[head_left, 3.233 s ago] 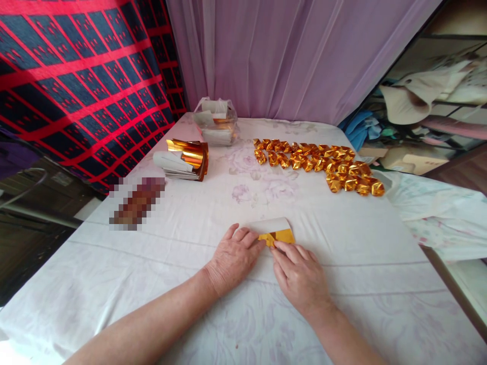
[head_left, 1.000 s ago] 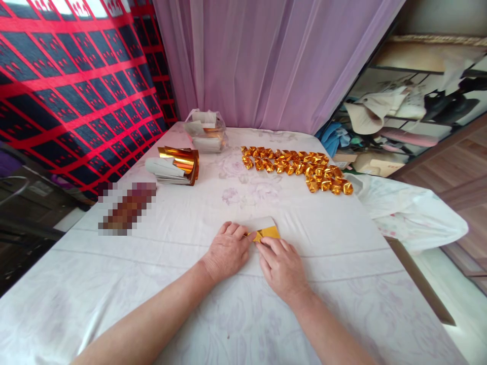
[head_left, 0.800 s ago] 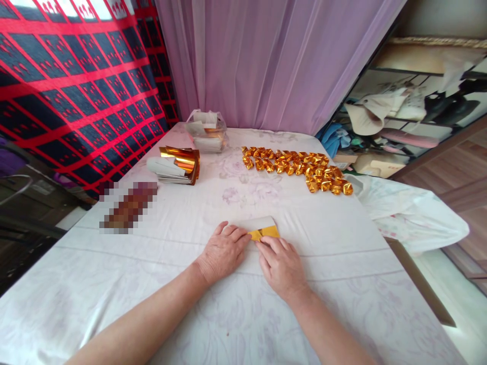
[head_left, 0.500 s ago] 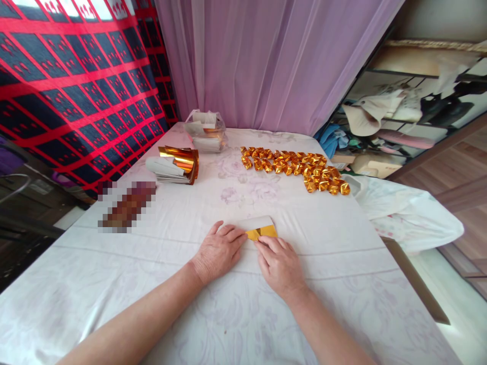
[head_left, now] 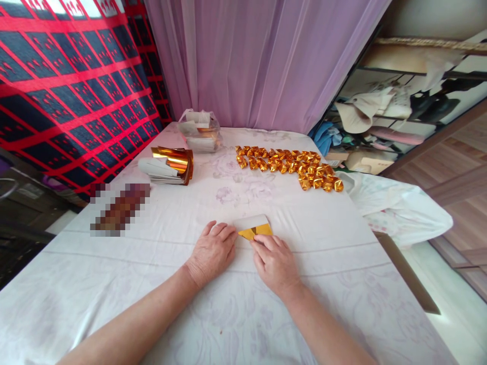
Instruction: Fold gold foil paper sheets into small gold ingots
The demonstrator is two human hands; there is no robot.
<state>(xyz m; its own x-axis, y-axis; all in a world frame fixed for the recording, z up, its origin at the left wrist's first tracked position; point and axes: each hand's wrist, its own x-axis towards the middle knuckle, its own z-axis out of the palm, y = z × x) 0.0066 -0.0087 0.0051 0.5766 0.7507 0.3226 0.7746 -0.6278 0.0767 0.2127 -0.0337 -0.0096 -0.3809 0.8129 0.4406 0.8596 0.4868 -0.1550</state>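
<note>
A sheet of gold foil paper (head_left: 251, 223) lies on the table in front of me, its far part showing the pale back and its near edge folded over to show a gold strip with a slanted left corner. My left hand (head_left: 213, 251) rests palm down at the sheet's left end, fingers slightly spread, fingertips touching the corner. On the near side, my right hand (head_left: 276, 261) has its fingers drawn together on the folded gold edge; its thumb is partly hidden.
Several folded gold foil ingots (head_left: 285, 161) stand in rows at the back right. A stack of foil sheets (head_left: 171, 166) sits back left, before a clear plastic bag (head_left: 200, 132) of more sheets. A blurred patch (head_left: 120, 209) covers something at left. Shelves (head_left: 399, 111) stand at right.
The whole view has shifted slightly, so everything sits a little further left. Both hands remain at the foil paper, and its gold fold looks slightly larger at the left corner.
</note>
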